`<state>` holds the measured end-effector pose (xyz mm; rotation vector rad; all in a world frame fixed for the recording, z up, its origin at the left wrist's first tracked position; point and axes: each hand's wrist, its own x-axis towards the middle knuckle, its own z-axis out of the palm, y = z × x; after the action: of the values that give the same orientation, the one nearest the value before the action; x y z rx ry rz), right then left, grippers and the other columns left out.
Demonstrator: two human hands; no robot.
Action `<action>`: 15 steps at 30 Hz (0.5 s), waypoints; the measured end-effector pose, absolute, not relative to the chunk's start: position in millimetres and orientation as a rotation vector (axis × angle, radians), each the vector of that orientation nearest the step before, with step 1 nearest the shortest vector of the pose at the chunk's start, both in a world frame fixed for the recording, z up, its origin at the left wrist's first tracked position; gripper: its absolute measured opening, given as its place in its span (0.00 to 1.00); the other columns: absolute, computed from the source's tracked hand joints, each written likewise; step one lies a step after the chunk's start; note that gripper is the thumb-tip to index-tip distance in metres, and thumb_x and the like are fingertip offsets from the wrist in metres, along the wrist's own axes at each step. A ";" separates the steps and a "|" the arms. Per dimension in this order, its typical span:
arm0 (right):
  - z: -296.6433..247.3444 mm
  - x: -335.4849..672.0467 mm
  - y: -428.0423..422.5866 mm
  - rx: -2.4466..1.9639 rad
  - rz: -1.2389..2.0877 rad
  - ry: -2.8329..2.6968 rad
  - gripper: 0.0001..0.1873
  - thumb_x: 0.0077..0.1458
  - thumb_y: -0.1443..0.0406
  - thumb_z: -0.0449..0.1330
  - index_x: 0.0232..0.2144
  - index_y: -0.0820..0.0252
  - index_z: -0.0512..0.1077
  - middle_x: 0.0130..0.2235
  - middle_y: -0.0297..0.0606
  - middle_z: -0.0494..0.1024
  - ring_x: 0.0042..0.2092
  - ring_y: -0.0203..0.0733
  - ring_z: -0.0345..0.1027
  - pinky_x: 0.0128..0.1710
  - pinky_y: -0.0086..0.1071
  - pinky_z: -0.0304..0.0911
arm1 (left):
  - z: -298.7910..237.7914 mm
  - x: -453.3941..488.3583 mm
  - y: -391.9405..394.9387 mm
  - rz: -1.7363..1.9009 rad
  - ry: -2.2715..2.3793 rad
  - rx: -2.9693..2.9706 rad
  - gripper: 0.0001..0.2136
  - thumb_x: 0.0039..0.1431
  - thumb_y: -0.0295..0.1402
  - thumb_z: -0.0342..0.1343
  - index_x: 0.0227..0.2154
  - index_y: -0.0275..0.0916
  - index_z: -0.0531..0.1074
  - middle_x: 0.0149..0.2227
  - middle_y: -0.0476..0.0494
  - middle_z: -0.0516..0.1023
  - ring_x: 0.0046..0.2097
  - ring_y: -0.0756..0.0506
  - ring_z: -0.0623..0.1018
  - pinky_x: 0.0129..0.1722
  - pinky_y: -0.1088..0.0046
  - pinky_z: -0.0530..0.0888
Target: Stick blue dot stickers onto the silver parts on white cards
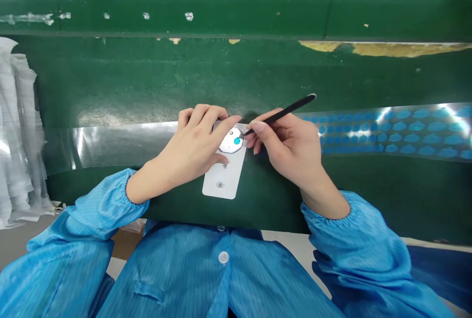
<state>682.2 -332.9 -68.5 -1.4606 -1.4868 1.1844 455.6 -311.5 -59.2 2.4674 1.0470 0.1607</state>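
**Slim black tweezers [287, 111] at a small bright-blue dot [237, 141] on a round white, dark-rimmed disc [226, 146]**

At the centre of the frame, the disc lies over the upper part of a white rectangular card with rounded corners [233, 170], which slants slightly on a dark green work surface [221, 77]. Small dark printed marks show on the card below the disc.

The bare right hand [291, 143], right of centre, pinches the tweezers between thumb and forefinger, its other fingers curled underneath. Their tip points down and left to the blue dot; whether it touches cannot be told.

The bare left hand [197, 136] comes in from the left with thumb and forefinger spread around the disc, the forefinger along its upper edge and the thumb on the card below. The other fingers are bent; how firmly any of them press cannot be told.

A clear plastic strip with rows of blue dots [405, 131] runs to the right edge. Translucent white sheets [18, 136] hang at the far left. Shiny blue striped clothing [184, 278] with white buttons fills the bottom.
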 end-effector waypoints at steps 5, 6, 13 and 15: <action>-67.7 682.1 -343.6 -1.393 1.053 -1.642 0.15 0.70 0.50 0.61 0.38 0.53 0.78 0.29 0.36 0.80 0.26 0.41 0.74 0.26 0.37 0.71 | -51.1 459.8 -313.5 0.064 1.065 2.478 0.34 0.56 0.32 0.73 0.62 0.30 0.64 0.57 0.26 0.68 0.57 0.28 0.67 0.53 0.51 0.65; -67.5 681.1 -345.5 -1.377 1.014 -1.623 0.14 0.71 0.51 0.61 0.39 0.52 0.78 0.30 0.36 0.80 0.27 0.40 0.73 0.27 0.37 0.71 | -49.7 459.1 -313.0 0.068 1.066 2.480 0.33 0.56 0.32 0.73 0.60 0.31 0.65 0.56 0.27 0.68 0.57 0.28 0.67 0.54 0.51 0.65; -64.4 669.4 -342.2 -1.209 0.591 -1.295 0.14 0.71 0.53 0.58 0.34 0.51 0.71 0.35 0.38 0.73 0.37 0.46 0.73 0.39 0.44 0.73 | -46.5 447.5 -308.5 0.406 0.858 1.911 0.23 0.61 0.27 0.65 0.55 0.41 0.65 0.53 0.40 0.73 0.47 0.43 0.77 0.42 0.67 0.76; -61.7 667.7 -341.9 -1.240 0.638 -1.308 0.12 0.71 0.54 0.58 0.37 0.51 0.71 0.37 0.38 0.73 0.38 0.45 0.72 0.40 0.42 0.72 | -50.1 446.3 -307.3 0.549 0.824 1.645 0.21 0.61 0.30 0.66 0.55 0.42 0.67 0.50 0.45 0.76 0.42 0.48 0.78 0.37 0.73 0.76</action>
<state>667.7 -341.9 -61.7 -1.2396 -1.3080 0.6377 446.3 -307.3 -50.1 1.6453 0.8241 0.5493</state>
